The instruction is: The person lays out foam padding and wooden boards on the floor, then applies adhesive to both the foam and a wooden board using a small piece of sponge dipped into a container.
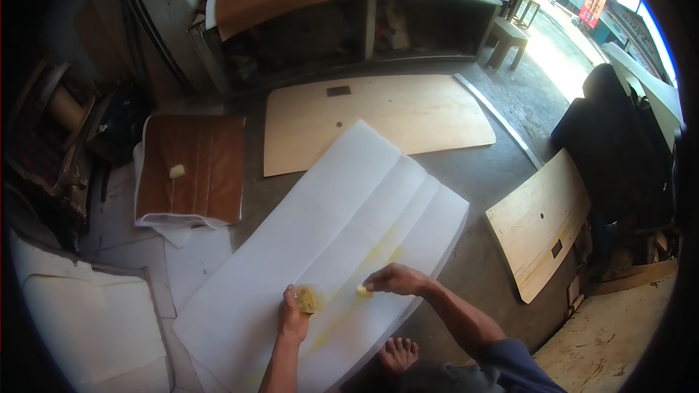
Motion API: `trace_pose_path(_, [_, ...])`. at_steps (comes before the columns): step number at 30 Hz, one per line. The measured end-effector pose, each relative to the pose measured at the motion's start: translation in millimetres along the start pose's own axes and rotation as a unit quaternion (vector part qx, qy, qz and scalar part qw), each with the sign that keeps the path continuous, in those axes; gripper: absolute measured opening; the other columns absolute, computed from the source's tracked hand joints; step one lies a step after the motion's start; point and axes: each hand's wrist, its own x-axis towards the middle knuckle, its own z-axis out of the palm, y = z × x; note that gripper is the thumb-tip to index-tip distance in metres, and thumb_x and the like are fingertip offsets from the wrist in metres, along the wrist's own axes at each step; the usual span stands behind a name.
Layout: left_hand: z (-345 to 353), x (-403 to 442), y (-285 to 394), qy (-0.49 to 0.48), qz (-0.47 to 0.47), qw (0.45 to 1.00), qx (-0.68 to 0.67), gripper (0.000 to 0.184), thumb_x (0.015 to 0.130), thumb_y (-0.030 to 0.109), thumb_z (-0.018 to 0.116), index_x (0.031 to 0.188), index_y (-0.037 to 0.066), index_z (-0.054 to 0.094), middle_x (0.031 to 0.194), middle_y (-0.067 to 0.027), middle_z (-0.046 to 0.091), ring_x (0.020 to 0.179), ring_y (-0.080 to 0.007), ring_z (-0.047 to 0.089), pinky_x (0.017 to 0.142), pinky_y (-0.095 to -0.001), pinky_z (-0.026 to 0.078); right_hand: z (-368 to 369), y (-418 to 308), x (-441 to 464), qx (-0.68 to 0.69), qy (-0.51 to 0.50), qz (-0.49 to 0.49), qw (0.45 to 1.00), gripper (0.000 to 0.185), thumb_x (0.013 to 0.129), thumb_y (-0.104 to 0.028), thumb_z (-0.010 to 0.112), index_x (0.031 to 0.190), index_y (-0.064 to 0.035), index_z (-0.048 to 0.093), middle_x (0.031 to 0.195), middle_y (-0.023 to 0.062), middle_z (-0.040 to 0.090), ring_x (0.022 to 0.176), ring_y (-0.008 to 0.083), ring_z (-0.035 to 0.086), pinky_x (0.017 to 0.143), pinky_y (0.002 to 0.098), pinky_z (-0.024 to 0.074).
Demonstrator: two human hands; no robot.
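A large white foam sheet [291, 225] with fold creases lies on the floor before me. Yellow smears, looking like glue, run along it in a band [375, 255]. My left hand [293, 318] is wrapped round a small clear tub [309, 298] with yellowish stuff inside, held over the sheet. In my right hand [395, 279] the fingers pinch a small pale-yellow piece of sponge [363, 291], low at the sheet beside the smears. Whether the sponge presses on the foam I cannot tell.
A thin wooden panel [408, 113] lies beyond the sheet, another panel [542, 222] to the right. On the left, folded brown upholstery [211, 167] carries a small pale block [177, 171]. A cabinet draped in brown material [306, 0] stands behind; my bare foot [399, 354] is by the sheet's edge.
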Motion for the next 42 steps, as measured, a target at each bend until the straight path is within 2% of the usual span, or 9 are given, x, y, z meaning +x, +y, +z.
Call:
trace_pose_path(8, [-80.3,33.3,-47.7,0.008,0.070,0.985,0.155,0.050,0.098,0.055,0.044,0.115,0.009,0.053,0.109,-0.0056,0.057,0.106,-0.0210,0.054,0.095,-0.0421,0.043,-194.9,81.5,55.6,-0.083,0.583,0.074,0.805,0.032,0.089,-0.035,0.061,0.105,-0.0111,0.075,0.101,0.0154,0.072,0.096,0.0327,0.069,0.084,0.0380,0.0515])
trace_pose_path(11, [-89.3,35.6,-52.4,0.012,0.106,0.972,0.212,0.032,0.098,0.004,0.054,0.125,0.003,0.036,0.102,-0.0086,0.059,0.089,-0.0179,0.056,0.082,-0.0334,0.051,-205.4,84.5,59.7,-0.141,0.568,0.123,0.801,0.025,0.088,-0.030,0.061,0.101,-0.0147,0.075,0.100,0.0138,0.072,0.095,0.0331,0.069,0.085,0.0394,0.0520])
trace_pose_path(14, [-80.4,29.7,-39.7,0.015,-0.029,0.999,-0.025,0.051,0.091,-0.007,0.060,0.129,0.004,0.027,0.102,-0.0096,0.059,0.088,-0.0190,0.057,0.081,-0.0348,0.051,-191.5,86.5,66.8,-0.203,0.529,0.145,0.811,0.021,0.086,-0.023,0.058,0.096,-0.0189,0.076,0.095,0.0125,0.073,0.091,0.0346,0.069,0.082,0.0417,0.0526])
trace_pose_path(17, [-100.5,39.8,-66.9,0.021,0.107,0.978,0.179,0.030,0.098,0.004,0.054,0.123,0.001,0.037,0.101,-0.0078,0.059,0.088,-0.0188,0.057,0.082,-0.0337,0.051,-151.0,60.3,52.6,-0.291,0.479,0.067,0.826,0.021,0.080,-0.018,0.059,0.093,-0.0150,0.076,0.090,0.0158,0.072,0.086,0.0369,0.068,0.077,0.0464,0.0531])
trace_pose_path(23, [-47.4,7.6,-20.7,0.026,0.009,0.999,0.037,0.046,0.104,0.044,0.035,0.105,0.003,0.055,0.100,-0.0068,0.059,0.091,-0.0181,0.056,0.086,-0.0321,0.047,-87.6,43.9,48.6,-0.347,0.438,0.024,0.829,0.022,0.083,-0.014,0.055,0.094,-0.0124,0.073,0.088,0.0119,0.069,0.085,0.0337,0.066,0.069,0.0471,0.0538])
trace_pose_path(26, [-70.4,17.9,-37.0,-0.146,0.083,0.984,-0.062,0.051,0.101,0.051,0.036,0.106,0.004,0.056,0.100,-0.0074,0.059,0.095,-0.0182,0.056,0.089,-0.0342,0.045,-65.6,36.9,43.6,-0.350,0.389,0.018,0.852,0.024,0.081,-0.013,0.054,0.097,-0.0110,0.073,0.088,0.0126,0.069,0.085,0.0341,0.066,0.070,0.0480,0.0538])
trace_pose_path(29, [-9.8,-2.3,6.2,0.038,-0.005,0.999,-0.007,0.052,0.100,0.053,0.038,0.107,0.005,0.057,0.100,-0.0066,0.059,0.098,-0.0188,0.056,0.090,-0.0361,0.045,-36.1,-4.7,22.6,-0.301,0.452,-0.054,0.838,0.019,0.088,-0.016,0.059,0.100,-0.0108,0.072,0.080,0.0107,0.067,0.075,0.0310,0.065,0.064,0.0430,0.0522])
trace_pose_path(37, [32.5,-16.6,20.5,-0.009,-0.016,0.999,-0.044,0.048,0.099,0.052,0.041,0.108,0.008,0.059,0.102,-0.0054,0.063,0.100,-0.0201,0.059,0.091,-0.0371,0.046,74.9,-72.1,14.6,-0.300,0.225,-0.249,0.893,0.028,0.082,-0.008,0.061,0.108,-0.0162,0.069,0.076,0.0070,0.068,0.070,0.0267,0.067,0.058,0.0400,0.0546])
trace_pose_path(42, [35.6,-13.8,10.7,-0.012,0.108,0.974,0.200,0.049,0.102,0.042,0.035,0.099,0.000,0.060,0.092,-0.0099,0.062,0.085,-0.0213,0.058,0.079,-0.0336,0.047,82.0,-75.5,13.8,-0.347,0.216,-0.262,0.875,0.029,0.080,-0.008,0.059,0.106,-0.0160,0.068,0.076,0.0051,0.067,0.072,0.0270,0.067,0.058,0.0410,0.0539])
